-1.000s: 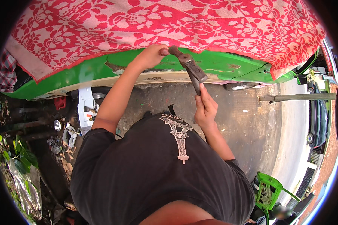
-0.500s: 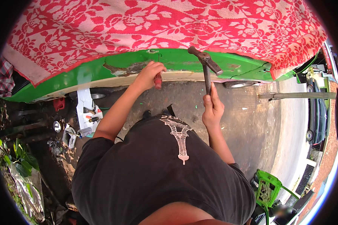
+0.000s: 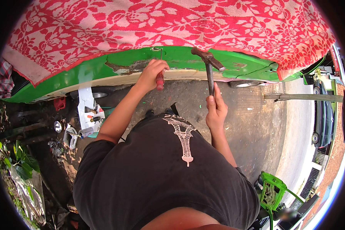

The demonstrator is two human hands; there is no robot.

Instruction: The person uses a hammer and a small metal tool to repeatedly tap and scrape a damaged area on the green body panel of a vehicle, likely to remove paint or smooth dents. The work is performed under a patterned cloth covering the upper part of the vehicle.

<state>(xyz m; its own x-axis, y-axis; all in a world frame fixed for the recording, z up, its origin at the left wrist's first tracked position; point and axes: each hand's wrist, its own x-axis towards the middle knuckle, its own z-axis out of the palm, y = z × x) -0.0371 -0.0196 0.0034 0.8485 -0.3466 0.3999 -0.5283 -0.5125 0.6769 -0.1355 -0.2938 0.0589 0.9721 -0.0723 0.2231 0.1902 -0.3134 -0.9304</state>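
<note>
My left hand [image 3: 152,75] is closed around the red handle of a screwdriver [image 3: 160,82]. Its thin shaft points away from me, against or close to the green car body panel [image 3: 188,57]; whether the tip touches cannot be told. Just left of that hand, the panel has a rough patch of peeled paint [image 3: 123,68]. My right hand [image 3: 217,113] grips a hammer [image 3: 210,78] low on its handle, index finger stretched along it. The hammer's dark metal head is raised in front of the panel, to the right of the screwdriver and apart from it.
A red and pink floral cloth [image 3: 172,23] covers the car's upper part. At left on the ground lie a white sheet [image 3: 86,100] with bottles and a red container [image 3: 59,103]. A green frame [image 3: 273,189] stands at lower right; a pole [image 3: 306,97] crosses at right.
My left hand and the screwdriver have shifted slightly up in the picture. The right hand and hammer have moved a little to the left. Both grips are unchanged.
</note>
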